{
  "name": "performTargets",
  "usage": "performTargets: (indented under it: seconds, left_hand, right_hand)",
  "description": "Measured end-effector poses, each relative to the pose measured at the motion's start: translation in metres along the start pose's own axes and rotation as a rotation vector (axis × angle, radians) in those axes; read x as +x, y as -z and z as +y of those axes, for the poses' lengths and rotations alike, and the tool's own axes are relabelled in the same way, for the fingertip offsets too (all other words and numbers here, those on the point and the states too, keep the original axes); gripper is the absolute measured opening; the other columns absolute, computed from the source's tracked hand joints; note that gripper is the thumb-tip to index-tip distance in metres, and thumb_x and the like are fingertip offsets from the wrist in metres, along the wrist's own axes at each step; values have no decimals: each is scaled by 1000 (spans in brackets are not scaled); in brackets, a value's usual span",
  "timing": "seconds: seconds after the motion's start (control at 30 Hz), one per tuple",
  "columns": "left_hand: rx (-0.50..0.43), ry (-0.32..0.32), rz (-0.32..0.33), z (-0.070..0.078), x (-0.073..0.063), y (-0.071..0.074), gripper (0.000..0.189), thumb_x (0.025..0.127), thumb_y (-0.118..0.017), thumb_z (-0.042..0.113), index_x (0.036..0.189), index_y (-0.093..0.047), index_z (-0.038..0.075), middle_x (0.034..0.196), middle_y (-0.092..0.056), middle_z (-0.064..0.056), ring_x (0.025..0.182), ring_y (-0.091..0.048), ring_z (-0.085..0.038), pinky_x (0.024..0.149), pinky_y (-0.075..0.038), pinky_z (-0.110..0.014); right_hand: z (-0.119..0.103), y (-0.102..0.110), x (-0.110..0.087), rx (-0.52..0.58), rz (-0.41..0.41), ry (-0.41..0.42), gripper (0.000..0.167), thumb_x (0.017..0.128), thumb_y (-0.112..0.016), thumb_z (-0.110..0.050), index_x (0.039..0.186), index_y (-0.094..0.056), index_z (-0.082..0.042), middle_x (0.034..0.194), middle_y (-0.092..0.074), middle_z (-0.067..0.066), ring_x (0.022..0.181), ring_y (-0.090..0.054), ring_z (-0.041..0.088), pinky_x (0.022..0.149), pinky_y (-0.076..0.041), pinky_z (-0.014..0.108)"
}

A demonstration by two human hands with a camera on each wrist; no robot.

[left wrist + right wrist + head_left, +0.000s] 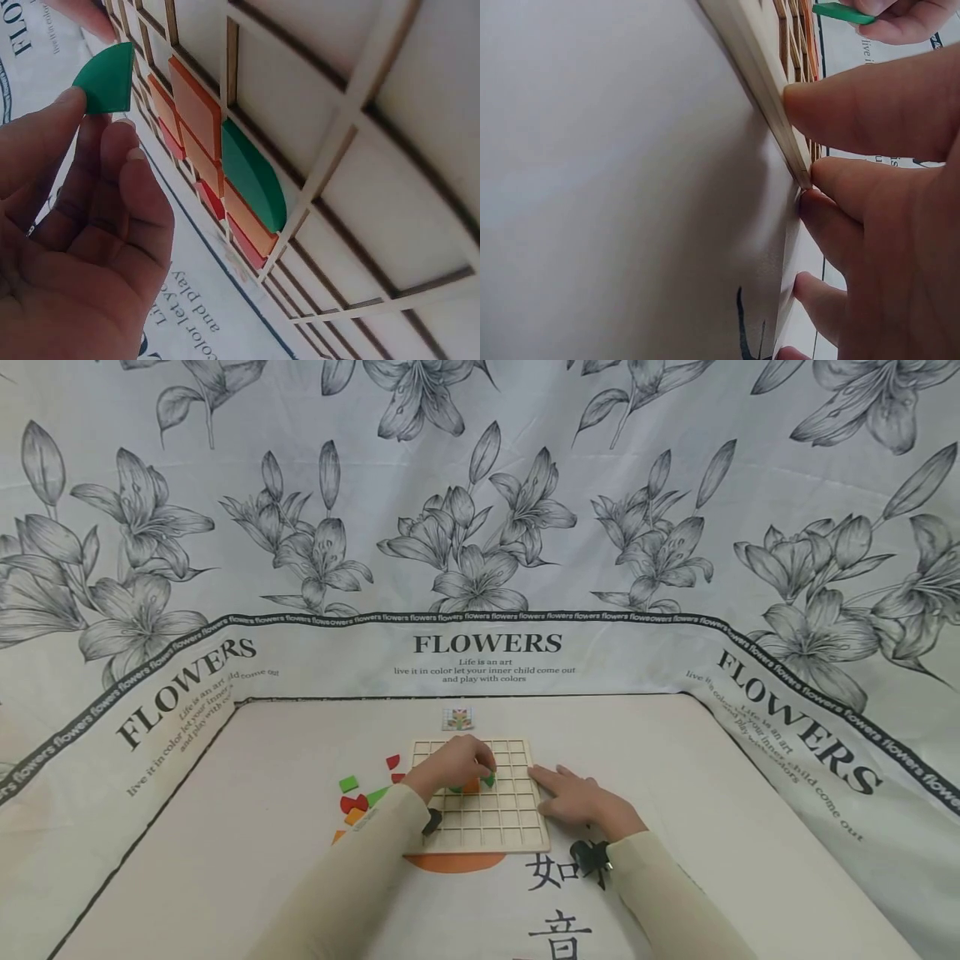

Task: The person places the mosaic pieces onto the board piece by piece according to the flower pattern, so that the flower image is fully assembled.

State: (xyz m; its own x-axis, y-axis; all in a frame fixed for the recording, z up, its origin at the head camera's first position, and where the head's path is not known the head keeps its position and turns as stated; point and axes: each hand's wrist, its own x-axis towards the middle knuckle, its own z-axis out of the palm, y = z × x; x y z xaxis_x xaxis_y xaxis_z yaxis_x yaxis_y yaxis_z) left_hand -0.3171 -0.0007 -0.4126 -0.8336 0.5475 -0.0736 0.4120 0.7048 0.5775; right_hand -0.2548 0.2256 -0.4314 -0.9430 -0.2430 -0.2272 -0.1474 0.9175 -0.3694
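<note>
My left hand (457, 762) pinches a green quarter-circle piece (109, 79) between thumb and fingers, above a wooden grid board (491, 837). Several pieces sit in the board's cells: orange squares (196, 101), red pieces (249, 240) at the far side and another green curved piece (253, 174). In the head view the left hand covers part of them. My right hand (581, 800) lies at the board's right edge, fingers extended. Its thumb and fingertips touch the wooden rim (761, 82) in the right wrist view.
Loose pieces lie left of the board, among them a green square (348, 783), red pieces (393, 762) and orange ones (355, 816). A small card (457, 719) with a coloured pattern is behind the board. A flower-printed cloth (480, 535) rises around the table.
</note>
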Motion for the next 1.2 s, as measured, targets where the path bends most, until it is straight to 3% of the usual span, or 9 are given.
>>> performTargets:
  seconds: [0.37,0.67,0.93,1.2]
  left_hand:
    - [120,13,-87,10,3,-2,15,96,-59,14,98,-74,14,97,-70,4,83,-58,-10,82,-51,-29]
    - [237,-33,-78,10,10,-10,21,95,-55,9,100,-75,16,107,-71,3,102,-63,-12,92,-51,-31]
    - [270,-37,-58,9,11,-17,22,93,-56,6,100,-75,15,105,-71,3,104,-63,-13,99,-47,-32]
    - [311,-25,-67,14,6,-18,18,91,-60,3,96,-74,13,99,-70,3,90,-61,-10,86,-52,-28]
  right_hand:
    - [0,-1,-1,3,-5,-6,66,89,-52,-28,152,-33,-20,158,-32,1,148,-18,36,113,-13,67]
    - [1,-1,0,-1,-1,-3,66,90,-52,-28,152,-33,-20,158,-32,1,148,-19,36,113,-13,67]
    - [1,-1,0,-1,1,-7,65,90,-52,-28,152,-33,-20,158,-32,1,148,-18,36,113,-12,67]
    - [2,-2,0,-5,5,-1,65,90,-52,-28,151,-33,-20,158,-32,1,148,-19,36,113,-12,67]
